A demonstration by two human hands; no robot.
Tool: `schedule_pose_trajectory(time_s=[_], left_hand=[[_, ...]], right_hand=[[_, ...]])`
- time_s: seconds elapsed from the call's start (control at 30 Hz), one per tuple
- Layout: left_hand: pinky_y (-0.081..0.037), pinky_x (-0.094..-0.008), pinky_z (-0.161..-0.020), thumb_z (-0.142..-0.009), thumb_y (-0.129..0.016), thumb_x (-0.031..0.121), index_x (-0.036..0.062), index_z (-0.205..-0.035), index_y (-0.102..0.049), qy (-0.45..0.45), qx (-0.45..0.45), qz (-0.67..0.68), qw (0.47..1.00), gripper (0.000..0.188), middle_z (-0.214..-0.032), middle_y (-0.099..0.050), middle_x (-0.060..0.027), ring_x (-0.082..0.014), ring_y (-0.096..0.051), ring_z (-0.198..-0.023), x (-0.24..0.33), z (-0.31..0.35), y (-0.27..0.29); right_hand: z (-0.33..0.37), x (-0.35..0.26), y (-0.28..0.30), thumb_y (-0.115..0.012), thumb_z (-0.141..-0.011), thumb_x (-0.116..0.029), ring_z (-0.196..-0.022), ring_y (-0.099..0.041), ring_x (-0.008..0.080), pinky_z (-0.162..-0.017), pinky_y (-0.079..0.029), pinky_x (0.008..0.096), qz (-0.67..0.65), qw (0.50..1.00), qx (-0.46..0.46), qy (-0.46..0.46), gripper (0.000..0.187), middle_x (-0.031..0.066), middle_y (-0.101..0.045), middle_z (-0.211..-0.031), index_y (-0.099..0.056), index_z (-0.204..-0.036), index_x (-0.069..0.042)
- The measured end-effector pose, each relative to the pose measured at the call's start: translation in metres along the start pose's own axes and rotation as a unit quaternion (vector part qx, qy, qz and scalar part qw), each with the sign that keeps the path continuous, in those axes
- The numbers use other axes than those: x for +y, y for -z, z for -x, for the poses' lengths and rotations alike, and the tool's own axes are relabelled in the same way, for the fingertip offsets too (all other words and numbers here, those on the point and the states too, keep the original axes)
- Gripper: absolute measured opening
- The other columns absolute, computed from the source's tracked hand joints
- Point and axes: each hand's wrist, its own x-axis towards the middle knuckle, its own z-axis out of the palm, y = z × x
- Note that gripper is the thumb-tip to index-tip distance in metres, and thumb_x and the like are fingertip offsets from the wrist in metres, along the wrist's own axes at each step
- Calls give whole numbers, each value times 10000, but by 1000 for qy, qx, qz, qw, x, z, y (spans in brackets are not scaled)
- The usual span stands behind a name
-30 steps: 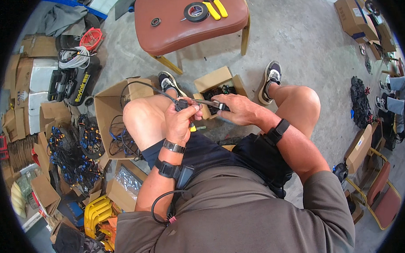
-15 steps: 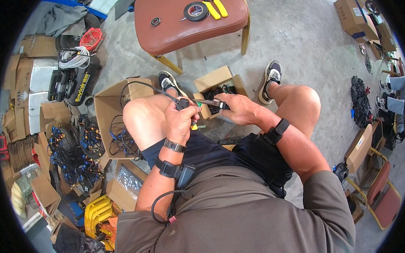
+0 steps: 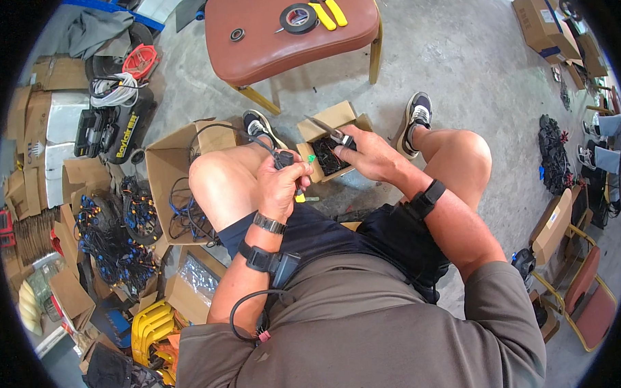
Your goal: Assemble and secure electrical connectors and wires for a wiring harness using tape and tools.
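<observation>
My left hand [image 3: 279, 181] is closed on a black cable [image 3: 219, 126] with a dark connector [image 3: 282, 159] at its end. A small green piece [image 3: 311, 158] shows beside its fingertips, and a yellow piece [image 3: 299, 196] pokes out below the fist. My right hand [image 3: 371, 154] grips a hand tool [image 3: 327, 129] with a long, narrow grey end and a black handle; whether it is a blade or jaws I cannot tell. The tool points up and left, apart from the cable. Beneath it stands an open cardboard box [image 3: 335, 116] with black parts [image 3: 331, 159] inside.
Ahead stands a brown padded stool [image 3: 264, 55] bearing black tape [image 3: 298, 18], yellow-handled pliers [image 3: 328, 11] and a small ring [image 3: 237, 34]. To my left are a larger box [image 3: 160, 155] with cables, a heap of wiring [image 3: 110, 235] and a black air compressor [image 3: 120, 125].
My right hand has drawn the tool away from the green piece and swung its tip upward over the small box. The left hand keeps its hold, almost still.
</observation>
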Motion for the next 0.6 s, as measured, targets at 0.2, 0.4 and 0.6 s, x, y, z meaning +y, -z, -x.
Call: schedule_pose_trajectory(time_s=[0.2,0.4,0.6], left_hand=[[-439,-252,-453,-788,-643,-20,33,-912,-576,11,5,4,1000,150,-731,-660,-102,-134,-578,-506,-3,-3,2],[-398,-222,-421,-787,-639,-43,-8,-1048,-547,-18,-9,-15,1000,278,-754,-633,-88,-106,-510,-461,3,-5,5],[-404,-211,-432,-749,-686,-68,1,-1171,-497,-65,-49,11,997,468,-762,-614,-49,-95,-520,-493,22,-2,13]], right_hand=[[-2,2,-1,-607,-887,-255,-950,-610,429,-810,-462,461,-11,1000,8,-4,349,263,-646,-938,-565,-1116,5],[-3,1,0,-588,-893,-302,-953,-612,426,-813,-461,458,-4,999,-21,-23,392,272,-644,-944,-566,-1119,17],[2,-17,13,-595,-888,-326,-915,-630,401,-804,-466,446,31,996,-84,-24,441,265,-653,-928,-568,-1136,37]])
